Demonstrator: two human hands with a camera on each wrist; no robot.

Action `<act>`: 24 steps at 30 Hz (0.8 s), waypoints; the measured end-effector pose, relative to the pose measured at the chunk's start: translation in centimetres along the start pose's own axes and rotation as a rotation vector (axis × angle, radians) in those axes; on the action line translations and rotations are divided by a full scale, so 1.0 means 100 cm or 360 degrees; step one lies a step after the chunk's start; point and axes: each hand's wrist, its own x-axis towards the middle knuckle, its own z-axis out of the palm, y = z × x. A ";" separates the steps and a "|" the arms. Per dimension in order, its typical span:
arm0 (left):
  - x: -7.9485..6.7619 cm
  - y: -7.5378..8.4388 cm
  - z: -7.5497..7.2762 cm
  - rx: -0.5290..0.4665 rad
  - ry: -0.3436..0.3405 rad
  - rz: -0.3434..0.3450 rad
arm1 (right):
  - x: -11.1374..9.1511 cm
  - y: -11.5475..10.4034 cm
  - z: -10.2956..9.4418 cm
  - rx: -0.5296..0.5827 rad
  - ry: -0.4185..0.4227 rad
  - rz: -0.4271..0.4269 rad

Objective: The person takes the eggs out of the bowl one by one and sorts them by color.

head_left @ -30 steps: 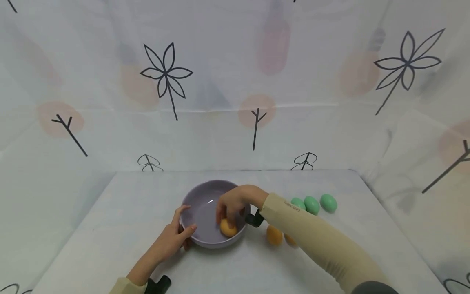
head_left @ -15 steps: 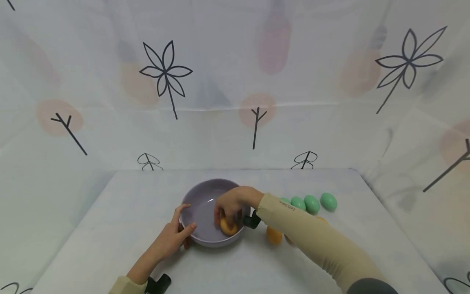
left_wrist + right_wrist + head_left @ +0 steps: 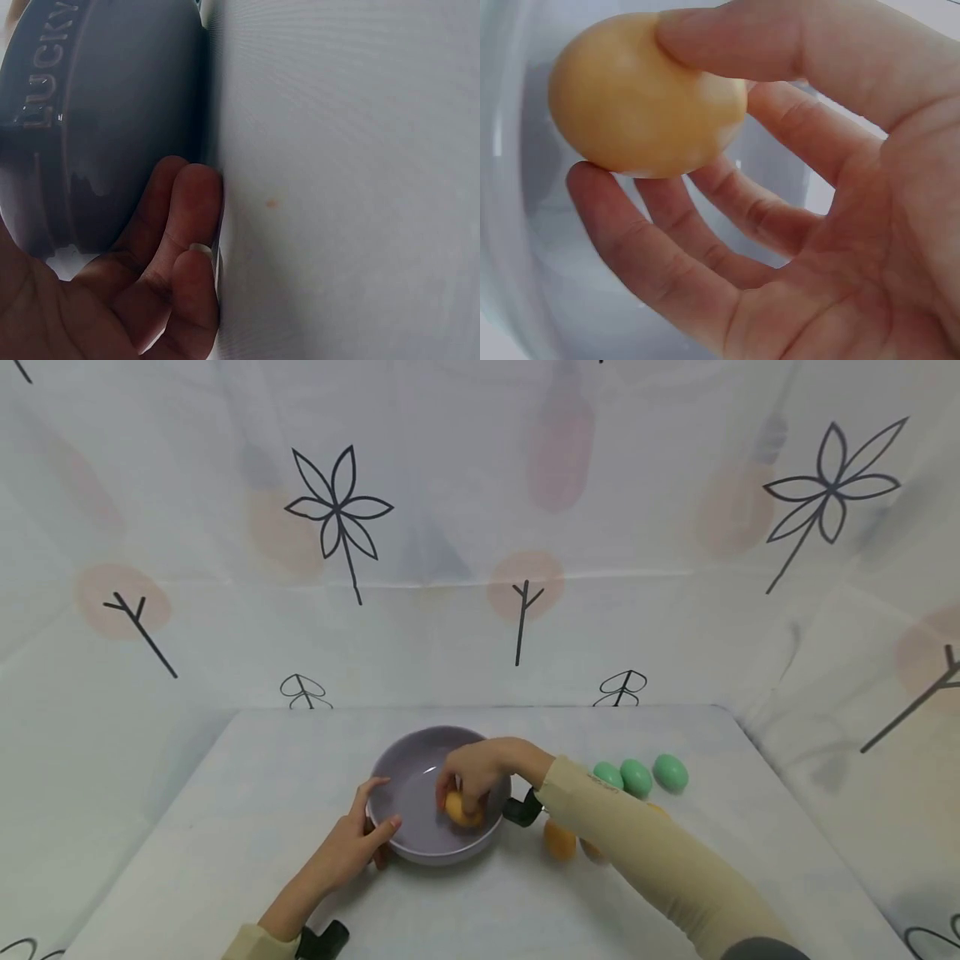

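Observation:
A round greyish-purple bowl [image 3: 408, 810] stands on the white table. My left hand [image 3: 357, 838] holds it at its near left side, with thumb and a finger over the rim and other fingers outside. In the left wrist view those fingers [image 3: 196, 206] lie low against the outer wall, beside raised letters reading LUCKY. Inside the bowl my right hand [image 3: 477, 772] grips a yellow-orange egg [image 3: 459, 814]. Seen from the right wrist, the thumb lies on one side of the egg [image 3: 630, 97] and the fingertips on the other.
Green eggs [image 3: 636, 778] stand in a row right of the bowl, partly behind the right sleeve [image 3: 637, 839]. Nearer are more orange eggs [image 3: 559, 841], some partly covered by that arm. A patterned white cloth [image 3: 435, 635] hangs behind the table.
The right hand stays over the bowl, and the egg in its grip has shifted slightly away from me and to the left. The left hand and bowl hold still.

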 end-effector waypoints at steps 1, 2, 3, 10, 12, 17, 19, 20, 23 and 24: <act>0.000 0.000 0.000 0.0002 0.0000 0.0000 | -0.002 0.001 0.000 0.0023 0.0023 -0.0021; 0.000 0.000 0.000 0.0006 0.0000 0.0000 | -0.005 0.002 -0.001 0.0046 0.0048 -0.0042; 0.000 0.000 0.000 0.0006 0.0001 0.0001 | -0.007 0.003 -0.001 0.0066 0.0078 -0.0061; 0.001 -0.002 0.000 0.0002 -0.0003 -0.0016 | -0.025 0.014 -0.001 0.0255 0.0247 -0.0139; 0.001 -0.002 0.000 0.0001 -0.0005 -0.0019 | -0.029 0.017 -0.002 0.0302 0.0274 -0.0175; 0.000 0.001 0.001 0.0001 -0.0003 -0.0030 | -0.042 0.024 -0.001 0.0365 0.0331 -0.0259; 0.000 0.002 0.001 -0.0003 -0.0004 -0.0026 | -0.048 0.027 -0.001 0.0389 0.0351 -0.0287; 0.000 0.002 0.001 0.0000 -0.0002 -0.0025 | -0.051 0.029 0.000 0.0398 0.0364 -0.0304; 0.000 0.002 0.001 0.0002 0.0005 -0.0027 | -0.060 0.036 0.002 0.0413 0.0406 -0.0345; -0.001 0.002 0.001 0.0002 0.0007 -0.0028 | -0.063 0.039 0.003 0.0418 0.0423 -0.0353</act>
